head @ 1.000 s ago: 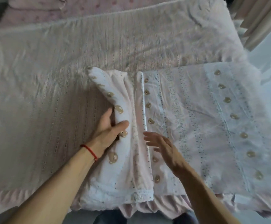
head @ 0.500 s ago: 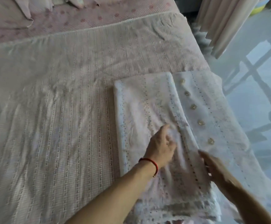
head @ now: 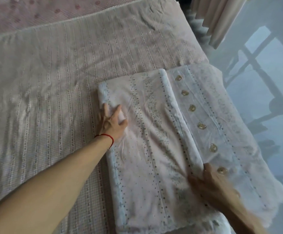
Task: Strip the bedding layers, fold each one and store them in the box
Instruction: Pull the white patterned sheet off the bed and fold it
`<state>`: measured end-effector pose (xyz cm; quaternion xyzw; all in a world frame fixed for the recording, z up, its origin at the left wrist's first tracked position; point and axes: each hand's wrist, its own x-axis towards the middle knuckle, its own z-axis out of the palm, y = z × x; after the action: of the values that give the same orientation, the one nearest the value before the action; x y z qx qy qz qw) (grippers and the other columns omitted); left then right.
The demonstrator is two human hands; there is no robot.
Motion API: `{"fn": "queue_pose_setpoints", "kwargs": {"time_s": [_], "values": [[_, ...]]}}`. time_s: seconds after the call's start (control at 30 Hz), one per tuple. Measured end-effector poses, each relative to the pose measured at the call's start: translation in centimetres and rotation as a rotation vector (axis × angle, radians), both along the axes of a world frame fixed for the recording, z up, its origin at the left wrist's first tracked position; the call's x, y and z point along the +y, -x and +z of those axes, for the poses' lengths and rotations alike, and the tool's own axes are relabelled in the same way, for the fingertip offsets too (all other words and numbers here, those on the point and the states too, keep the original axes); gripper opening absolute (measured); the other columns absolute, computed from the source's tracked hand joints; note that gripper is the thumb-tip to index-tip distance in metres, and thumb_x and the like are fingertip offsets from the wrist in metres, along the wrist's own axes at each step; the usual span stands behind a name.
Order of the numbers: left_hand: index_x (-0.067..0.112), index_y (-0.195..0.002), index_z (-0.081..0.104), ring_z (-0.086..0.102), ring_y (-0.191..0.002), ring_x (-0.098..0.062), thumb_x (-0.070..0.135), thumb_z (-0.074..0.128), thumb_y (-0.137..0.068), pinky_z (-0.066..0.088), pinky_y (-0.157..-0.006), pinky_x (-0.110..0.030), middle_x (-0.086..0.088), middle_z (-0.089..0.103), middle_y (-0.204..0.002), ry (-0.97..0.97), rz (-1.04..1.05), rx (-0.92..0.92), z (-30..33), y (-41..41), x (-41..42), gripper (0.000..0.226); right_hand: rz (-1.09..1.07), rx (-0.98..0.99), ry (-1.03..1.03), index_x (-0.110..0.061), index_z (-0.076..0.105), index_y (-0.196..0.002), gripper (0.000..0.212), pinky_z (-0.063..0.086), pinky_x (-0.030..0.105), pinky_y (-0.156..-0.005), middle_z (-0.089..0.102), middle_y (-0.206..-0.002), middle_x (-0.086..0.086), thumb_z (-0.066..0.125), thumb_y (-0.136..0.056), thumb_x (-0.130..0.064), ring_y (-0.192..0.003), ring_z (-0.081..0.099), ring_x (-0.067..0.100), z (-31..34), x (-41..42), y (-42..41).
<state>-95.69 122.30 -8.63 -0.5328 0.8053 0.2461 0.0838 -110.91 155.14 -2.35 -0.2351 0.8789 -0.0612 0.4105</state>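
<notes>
Left of the folded sheet (head: 147, 149) the bed (head: 44, 98) lies flat and open. To the right it ends at the floor (head: 272, 98); a curtain (head: 218, 19) hangs beyond the far corner.

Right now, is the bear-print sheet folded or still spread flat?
Folded. One flap of the bear-print sheet lies doubled over the rest, its edge running beside the bear row.

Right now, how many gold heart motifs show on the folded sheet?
6, in one line down the uncovered right strip of the folded pale pink embroidered sheet: from the far end, to beside the right hand. More may lie under the fold.
</notes>
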Motion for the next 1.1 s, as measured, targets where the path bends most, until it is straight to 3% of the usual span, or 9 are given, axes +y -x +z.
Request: {"fn": "queue_pose_setpoints", "kwargs": {"time_s": [0.07,0.13,0.17,0.2,0.27,0.4,0.63,0.97,1.1], "values": [[0.043,-0.158,0.015,-0.009,-0.155,-0.033,0.051,0.047,-0.098,0.017,-0.123,-0.052,-0.001,-0.019,-0.167,0.004,-0.01,0.022,-0.6,0.3,-1.2,0.068,0.066,0.123,0.04,-0.027,0.033,-0.123,0.048,0.048,0.039,-0.078,0.049,-0.11,0.002,0.057,-0.093,-0.055,-0.101,0.056,0.026,-0.3,-1.8,-0.4],[0.04,-0.16,0.014,-0.013,-0.154,-0.033,0.046,0.044,-0.102,0.011,-0.125,-0.052,-0.002,-0.021,-0.167,0.046,-0.046,0.054,-0.8,1.1,-2.5,0.066,0.147,0.292,0.184,-0.03,0.017,-0.152,0.074,0.041,0.044,-0.107,0.03,-0.149,0.009,0.051,-0.094,-0.061,-0.139,0.036,0.032,-0.8,-5.3,-0.5],[0.039,-0.16,0.013,-0.014,-0.154,-0.034,0.044,0.042,-0.103,0.006,-0.126,-0.05,-0.002,-0.021,-0.167,0.079,-0.073,0.057,-0.7,1.6,-3.1,0.064,0.197,0.329,0.258,-0.033,0.004,-0.159,0.082,0.024,0.048,-0.122,0.007,-0.166,0.006,0.044,-0.095,-0.065,-0.153,0.014,0.032,-1.1,-7.8,-0.4],[0.038,-0.16,0.012,-0.016,-0.153,-0.035,0.045,0.039,-0.104,0.002,-0.125,-0.05,-0.003,-0.02,-0.167,0.113,-0.098,0.053,-0.8,2.3,-3.9,0.063,0.261,0.356,0.301,-0.036,-0.006,-0.161,0.083,0.006,0.052,-0.126,-0.013,-0.17,0.003,0.036,-0.097,-0.067,-0.157,-0.006,0.031,-2.1,-10.5,0.0],[0.04,-0.16,0.007,-0.018,-0.152,-0.037,0.053,0.03,-0.101,-0.002,-0.124,-0.055,-0.002,-0.019,-0.168,0.181,-0.137,0.022,-1.3,3.4,-5.7,0.064,0.328,0.382,0.324,-0.038,-0.011,-0.161,0.077,-0.01,0.056,-0.125,-0.029,-0.167,0.002,0.022,-0.098,-0.067,-0.153,-0.027,0.028,-5.0,-15.6,1.2],[0.049,-0.156,-0.01,-0.019,-0.152,-0.036,0.06,0.02,-0.099,-0.002,-0.119,-0.066,0.003,-0.019,-0.168,0.205,-0.177,-0.103,-3.8,4.9,-7.0,0.065,0.229,0.465,0.266,-0.037,-0.01,-0.161,0.072,-0.005,0.057,-0.125,-0.025,-0.168,0.003,0.018,-0.1,-0.064,-0.153,-0.027,0.028,-10.2,-19.2,1.8],[0.039,-0.16,0.004,0.001,-0.153,-0.045,0.054,0.025,-0.097,0.01,-0.116,-0.069,-0.009,0.0,-0.169,0.445,-0.22,-0.061,-7.0,4.6,-6.2,0.068,0.2,0.544,0.276,-0.033,0.003,-0.163,0.079,0.0,0.06,-0.124,-0.009,-0.171,0.008,0.036,-0.096,-0.057,-0.156,-0.016,0.031,-12.4,-20.1,2.0],[0.038,-0.16,0.003,0.0,-0.152,-0.048,0.052,0.024,-0.096,0.007,-0.115,-0.073,-0.014,-0.001,-0.169,0.371,-0.23,-0.089,-7.0,5.6,-6.9,0.069,0.164,0.593,0.356,-0.033,0.015,-0.163,0.076,0.003,0.06,-0.124,0.001,-0.172,0.007,0.035,-0.094,-0.059,-0.157,-0.004,0.035,-13.7,-19.9,2.1],[0.044,-0.157,-0.008,-0.015,-0.152,-0.042,0.06,0.021,-0.098,-0.004,-0.116,-0.07,-0.009,-0.017,-0.167,0.208,-0.293,-0.158,-6.3,5.4,-8.3,0.068,0.171,0.615,0.36,-0.037,0.011,-0.163,0.073,0.001,0.059,-0.125,-0.001,-0.172,0.004,0.038,-0.098,-0.058,-0.158,-0.006,0.032,-13.1,-19.8,2.0]]}}
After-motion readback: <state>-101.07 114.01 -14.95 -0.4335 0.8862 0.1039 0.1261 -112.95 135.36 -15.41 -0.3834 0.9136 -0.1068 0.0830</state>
